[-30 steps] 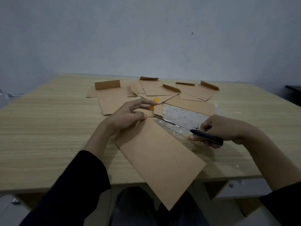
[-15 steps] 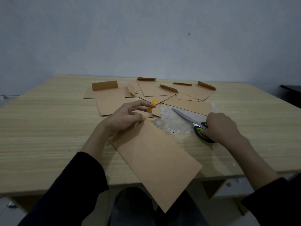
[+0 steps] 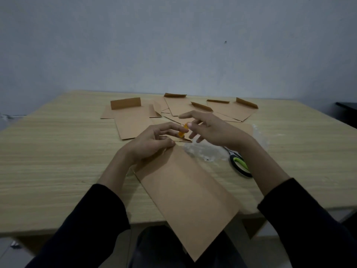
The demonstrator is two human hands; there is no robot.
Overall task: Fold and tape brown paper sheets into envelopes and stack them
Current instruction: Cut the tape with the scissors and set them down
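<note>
I record the left hand (image 3: 150, 144) resting on the far end of the folded brown sheet (image 3: 189, 196), fingers pinching a small orange object (image 3: 182, 131); right hand (image 3: 212, 130) fingers spread loose, thumb tip at that object; sheet overhangs the near edge of the tabletop (image 3: 58, 161); scissors (image 3: 240, 166) lie beside the right wrist.

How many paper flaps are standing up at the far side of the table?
5 flaps: far left; back centre; middle, behind the right hand; two far right. Others may be hidden.
</note>
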